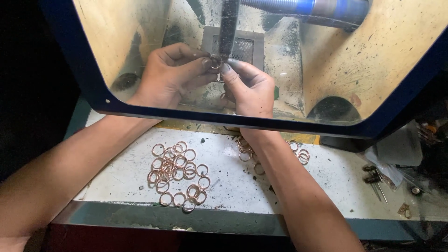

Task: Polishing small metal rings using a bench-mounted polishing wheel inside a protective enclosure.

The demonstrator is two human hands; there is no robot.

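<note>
Both your hands are in behind the clear shield (326,60) now, and the small copper-coloured ring (215,61) sits pinched between them, right up against the dark spinning wheel (229,25) that drops down from the top of the booth. Your left hand (170,74) has thumb and forefinger closed narrow on the ring's left edge, and your right hand (249,86) closes its fingertips on the right edge, so the ring is held from both sides with the middle open to the wheel. Keep that two-sided pinch firm and your fingertips back from the contact line, I'd say, because a thin hoop like this could snatch and fly if the pressure goes uneven; light, steady contact and a slow turn of the ring looks like the safe way to work it. The ring itself reads as a thin round band, pinkish metal, partly hidden by your fingers, so I can't tell its finish. Down on the scuffed white bench (233,182), a loose pile of matching rings (177,172) lies under your left forearm, a smaller cluster of rings (298,151) sits by your right wrist, and small tools (375,179) rest off to the right.
</note>
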